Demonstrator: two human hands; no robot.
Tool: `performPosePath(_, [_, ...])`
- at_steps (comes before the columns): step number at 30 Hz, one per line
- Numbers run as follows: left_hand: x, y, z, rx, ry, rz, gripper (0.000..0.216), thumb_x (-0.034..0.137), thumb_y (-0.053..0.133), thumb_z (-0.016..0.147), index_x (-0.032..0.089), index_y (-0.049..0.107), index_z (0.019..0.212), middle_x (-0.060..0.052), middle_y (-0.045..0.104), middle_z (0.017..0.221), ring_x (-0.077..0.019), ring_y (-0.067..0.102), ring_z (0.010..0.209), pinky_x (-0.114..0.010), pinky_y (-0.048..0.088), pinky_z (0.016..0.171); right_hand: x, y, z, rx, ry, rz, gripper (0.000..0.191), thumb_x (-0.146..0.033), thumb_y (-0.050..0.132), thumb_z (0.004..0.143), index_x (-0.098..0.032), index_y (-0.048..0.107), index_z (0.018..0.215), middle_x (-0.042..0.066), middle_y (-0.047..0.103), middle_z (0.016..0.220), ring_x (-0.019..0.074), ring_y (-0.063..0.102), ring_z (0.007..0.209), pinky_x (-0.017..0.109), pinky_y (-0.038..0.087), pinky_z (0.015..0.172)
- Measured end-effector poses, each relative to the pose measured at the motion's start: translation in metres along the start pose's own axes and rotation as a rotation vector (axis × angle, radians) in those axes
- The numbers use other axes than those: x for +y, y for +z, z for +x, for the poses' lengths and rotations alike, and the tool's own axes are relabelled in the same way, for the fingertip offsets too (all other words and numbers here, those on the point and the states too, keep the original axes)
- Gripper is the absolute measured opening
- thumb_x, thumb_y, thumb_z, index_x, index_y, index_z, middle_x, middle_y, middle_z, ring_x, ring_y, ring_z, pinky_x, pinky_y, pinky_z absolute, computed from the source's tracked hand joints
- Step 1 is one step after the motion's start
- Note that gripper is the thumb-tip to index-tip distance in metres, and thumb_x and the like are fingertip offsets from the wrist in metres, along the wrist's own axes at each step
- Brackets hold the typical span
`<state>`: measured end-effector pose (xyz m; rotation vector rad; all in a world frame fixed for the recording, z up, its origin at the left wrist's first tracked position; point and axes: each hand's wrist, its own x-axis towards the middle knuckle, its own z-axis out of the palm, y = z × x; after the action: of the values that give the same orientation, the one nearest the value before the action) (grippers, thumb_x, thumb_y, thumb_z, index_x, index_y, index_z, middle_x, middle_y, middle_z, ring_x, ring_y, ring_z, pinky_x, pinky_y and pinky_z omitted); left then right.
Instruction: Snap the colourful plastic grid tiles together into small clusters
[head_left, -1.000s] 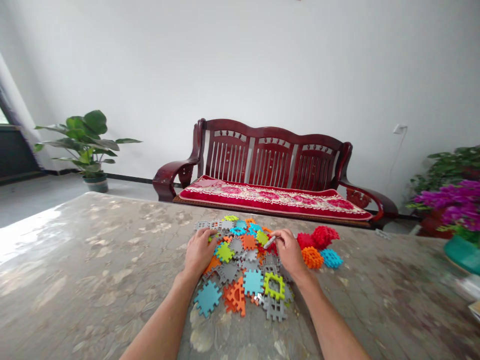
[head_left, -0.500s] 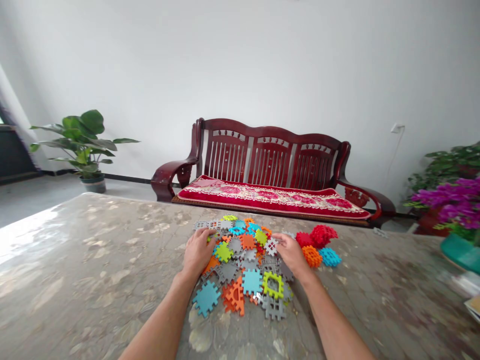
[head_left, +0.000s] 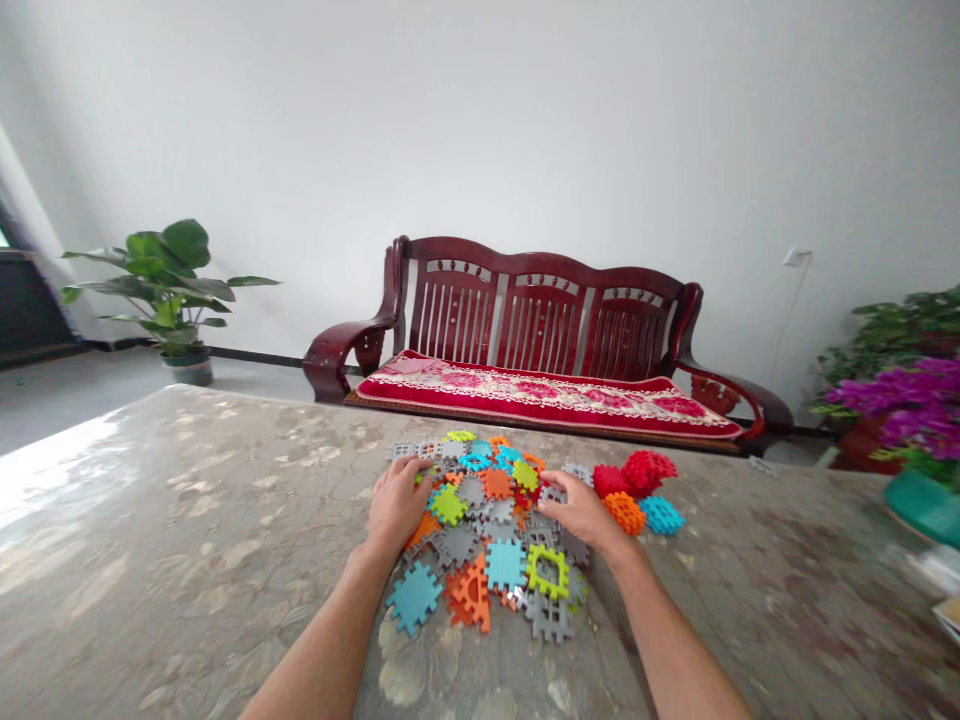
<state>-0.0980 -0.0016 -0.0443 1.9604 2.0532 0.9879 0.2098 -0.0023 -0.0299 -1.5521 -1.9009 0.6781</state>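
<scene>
Your right hand (head_left: 588, 514), 3 o'clock of pile (head_left: 495, 530): thumb and finger parted around grey lattice piece (head_left: 553, 494); whether gripped, cannot tell. Left hand (head_left: 398, 502), 9 o'clock: fingertips at pile, hold hidden. Piece, at 2 o'clock, probably light, stiff; pinch toothed edges. Looks squarish, no clear long axis; facing partly hidden.

Smooth plastic tiles (head_left: 507, 565) show a dull sheen on a slick, light-catching table covering (head_left: 225, 570), as a glossy, polished wooden bench (head_left: 544, 267) wears a soft-looking cloth seat cover (head_left: 547, 393) against a matt wall (head_left: 525, 120).
</scene>
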Motion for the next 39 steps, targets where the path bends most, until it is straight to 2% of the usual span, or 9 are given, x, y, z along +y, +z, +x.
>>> performPosePath(3, [0.0, 0.0, 0.0, -0.002, -0.001, -0.011, 0.031, 0.029, 0.048, 0.088, 0.023, 0.068, 0.11, -0.007, 0.062, 0.124, -0.0215, 0.057, 0.116, -0.036, 0.041, 0.104, 0.001, -0.004, 0.0, -0.041, 0.007, -0.086, 0.058, -0.024, 0.067, 0.063, -0.017, 0.061, 0.121, 0.011, 0.064, 0.123, 0.0252, 0.059, 0.112, 0.038, 0.043, 0.099])
performPosePath(8, [-0.001, 0.001, 0.0, 0.001, 0.004, -0.003, 0.031, 0.028, 0.048, 0.088, 0.023, 0.068, 0.11, -0.007, 0.062, 0.124, -0.0219, 0.057, 0.115, -0.037, 0.04, 0.104, 0.004, -0.004, 0.0, -0.061, 0.003, -0.2, 0.06, -0.018, 0.07, 0.059, -0.02, 0.063, 0.119, 0.008, 0.065, 0.12, 0.0247, 0.06, 0.108, 0.036, 0.044, 0.096])
performPosePath(15, [-0.001, 0.001, 0.0, 0.007, 0.005, 0.003, 0.03, 0.029, 0.048, 0.088, 0.024, 0.068, 0.11, -0.006, 0.062, 0.124, -0.021, 0.057, 0.114, -0.036, 0.041, 0.103, 0.007, 0.001, 0.001, -0.029, -0.001, -0.183, 0.062, -0.015, 0.068, 0.059, -0.022, 0.061, 0.12, 0.007, 0.065, 0.118, 0.0223, 0.061, 0.106, 0.033, 0.045, 0.093])
performPosePath(21, [-0.001, 0.001, 0.0, 0.007, -0.004, 0.004, 0.031, 0.029, 0.048, 0.087, 0.024, 0.068, 0.109, -0.007, 0.061, 0.124, -0.0214, 0.057, 0.115, -0.036, 0.041, 0.103, 0.009, -0.01, 0.009, 0.11, -0.019, -0.145, 0.063, -0.015, 0.066, 0.062, -0.017, 0.058, 0.124, 0.01, 0.064, 0.118, 0.0227, 0.06, 0.108, 0.034, 0.045, 0.096])
performPosePath(25, [-0.002, 0.002, 0.0, -0.001, -0.007, 0.003, 0.031, 0.029, 0.047, 0.088, 0.024, 0.068, 0.11, -0.006, 0.061, 0.126, -0.0212, 0.057, 0.116, -0.036, 0.04, 0.104, 0.013, -0.027, 0.021, 0.198, 0.004, -0.272, 0.061, -0.015, 0.063, 0.065, -0.016, 0.057, 0.126, 0.011, 0.062, 0.122, 0.0225, 0.059, 0.111, 0.034, 0.044, 0.098])
performPosePath(28, [-0.002, 0.002, 0.0, 0.002, -0.009, -0.006, 0.031, 0.03, 0.047, 0.088, 0.024, 0.068, 0.11, -0.007, 0.061, 0.125, -0.0212, 0.057, 0.116, -0.036, 0.04, 0.104, 0.019, -0.04, 0.032, 0.18, 0.021, -0.358, 0.059, -0.012, 0.062, 0.063, -0.012, 0.059, 0.122, 0.014, 0.062, 0.121, 0.0248, 0.058, 0.112, 0.035, 0.043, 0.099])
performPosePath(31, [-0.002, 0.003, 0.0, 0.014, 0.004, -0.014, 0.03, 0.03, 0.047, 0.087, 0.024, 0.069, 0.109, -0.006, 0.062, 0.123, -0.0211, 0.058, 0.114, -0.036, 0.041, 0.104, 0.025, -0.049, 0.04, 0.138, 0.001, -0.412, 0.059, -0.007, 0.061, 0.06, -0.014, 0.062, 0.118, 0.013, 0.062, 0.122, 0.0266, 0.056, 0.116, 0.036, 0.04, 0.102])
performPosePath(39, [-0.005, 0.004, 0.001, 0.006, 0.011, -0.026, 0.031, 0.03, 0.047, 0.087, 0.023, 0.068, 0.109, -0.007, 0.062, 0.123, -0.0215, 0.057, 0.114, -0.037, 0.041, 0.104, 0.033, -0.055, 0.05, 0.019, 0.002, -0.518, 0.071, 0.0, 0.058, 0.055, -0.019, 0.059, 0.124, 0.008, 0.064, 0.12, 0.0248, 0.057, 0.113, 0.033, 0.04, 0.098])
